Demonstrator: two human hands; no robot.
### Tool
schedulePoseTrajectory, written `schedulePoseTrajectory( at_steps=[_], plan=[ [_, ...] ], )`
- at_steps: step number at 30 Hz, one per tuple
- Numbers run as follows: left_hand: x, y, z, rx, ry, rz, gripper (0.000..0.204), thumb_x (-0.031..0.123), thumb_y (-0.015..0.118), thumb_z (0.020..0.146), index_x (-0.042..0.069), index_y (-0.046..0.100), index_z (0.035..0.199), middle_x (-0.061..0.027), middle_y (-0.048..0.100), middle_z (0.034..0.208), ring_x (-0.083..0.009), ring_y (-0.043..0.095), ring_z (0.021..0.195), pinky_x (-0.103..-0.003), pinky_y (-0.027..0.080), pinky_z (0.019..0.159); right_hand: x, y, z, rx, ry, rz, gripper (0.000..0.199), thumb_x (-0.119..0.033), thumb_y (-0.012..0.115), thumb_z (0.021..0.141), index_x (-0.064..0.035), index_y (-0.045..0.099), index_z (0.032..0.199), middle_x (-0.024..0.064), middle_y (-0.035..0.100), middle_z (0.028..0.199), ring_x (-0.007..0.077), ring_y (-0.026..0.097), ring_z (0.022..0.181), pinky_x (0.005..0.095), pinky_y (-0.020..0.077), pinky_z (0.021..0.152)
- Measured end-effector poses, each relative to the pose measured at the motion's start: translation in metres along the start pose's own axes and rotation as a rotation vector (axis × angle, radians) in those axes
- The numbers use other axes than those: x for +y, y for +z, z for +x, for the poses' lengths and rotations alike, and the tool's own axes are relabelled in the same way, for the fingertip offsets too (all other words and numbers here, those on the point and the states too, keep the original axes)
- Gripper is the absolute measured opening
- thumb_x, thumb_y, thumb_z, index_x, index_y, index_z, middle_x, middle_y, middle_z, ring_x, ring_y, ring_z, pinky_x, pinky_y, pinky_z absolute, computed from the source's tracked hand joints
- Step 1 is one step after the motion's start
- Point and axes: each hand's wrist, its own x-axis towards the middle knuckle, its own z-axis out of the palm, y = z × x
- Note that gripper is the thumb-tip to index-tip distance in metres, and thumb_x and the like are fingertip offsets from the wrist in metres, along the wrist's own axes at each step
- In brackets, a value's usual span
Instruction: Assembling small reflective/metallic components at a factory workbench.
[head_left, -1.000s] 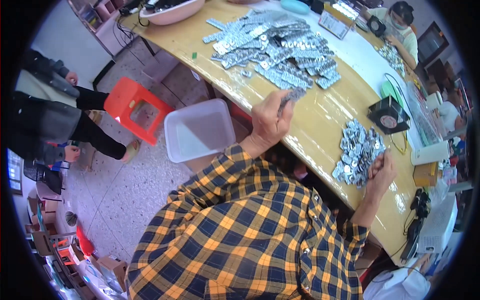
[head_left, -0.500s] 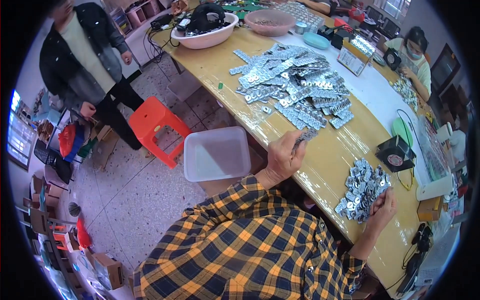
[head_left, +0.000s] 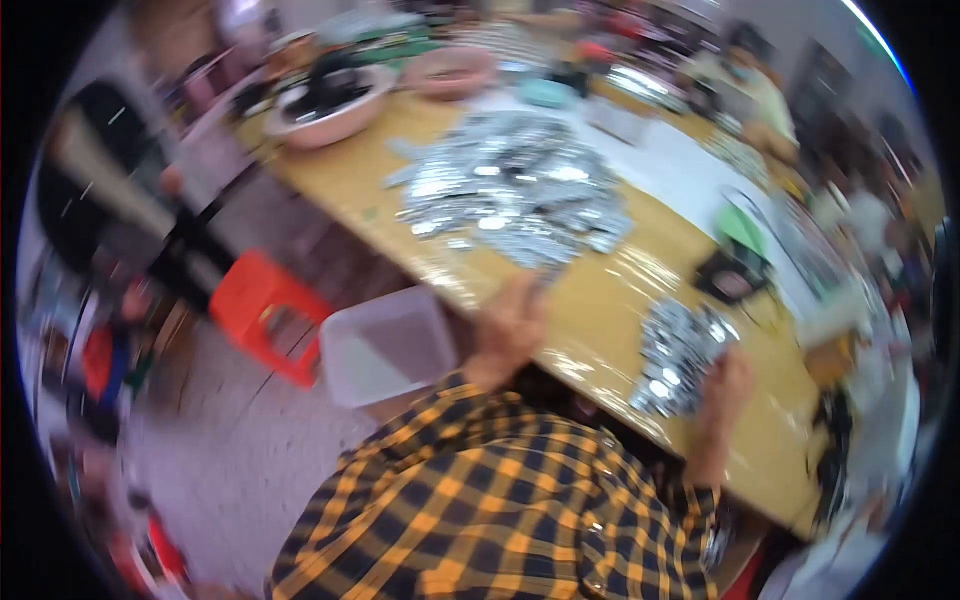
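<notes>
Blurred view down over a yellow-and-black plaid shirt (head_left: 480, 500). The left hand (head_left: 512, 325) is raised at the edge of a long yellow wooden table (head_left: 600, 300), apparently pinching a thin silvery piece; grip unclear. The right hand (head_left: 728, 375) rests against a small heap of shiny silver foil pieces (head_left: 678, 350). A far larger silver heap (head_left: 515, 200) lies beyond the left hand, suggesting most remains unsorted. A clear plastic tub (head_left: 385, 345) sits left of it.

Yellow table (head_left: 600, 300) bears two silvery foil-strip heaps (head_left: 515, 200), bowls (head_left: 330, 105).
</notes>
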Motion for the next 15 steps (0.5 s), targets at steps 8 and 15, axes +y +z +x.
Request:
schedulePoseTrajectory(
  at_steps=[8,15],
  plan=[
    [-0.037,-0.015,-0.01,-0.101,-0.304,-0.232,0.03,0.012,0.057,0.094,-0.006,0.057,0.118,-0.0162,0.067,0.104,-0.023,0.064,0.087,-0.033,0.052,0.078,-0.02,0.042,0.011,0.032,-0.064,0.26,0.033,-0.019,0.054,0.093,-0.0019,0.058,0.065,0.0006,0.054,0.058,0.0079,0.046,0.05,0.0267,0.0369,0.047],
    [-0.019,0.006,-0.009,-0.106,-0.183,-0.171,0.029,0.013,0.06,0.093,-0.005,0.057,0.116,-0.0076,0.062,0.089,-0.0145,0.055,0.067,-0.028,0.047,0.061,-0.016,0.015,0.012,0.133,0.017,0.451,0.031,-0.018,0.055,0.094,-0.0047,0.057,0.065,-0.0027,0.051,0.058,0.0027,0.045,0.048,0.0199,0.0335,0.041]
  ],
)
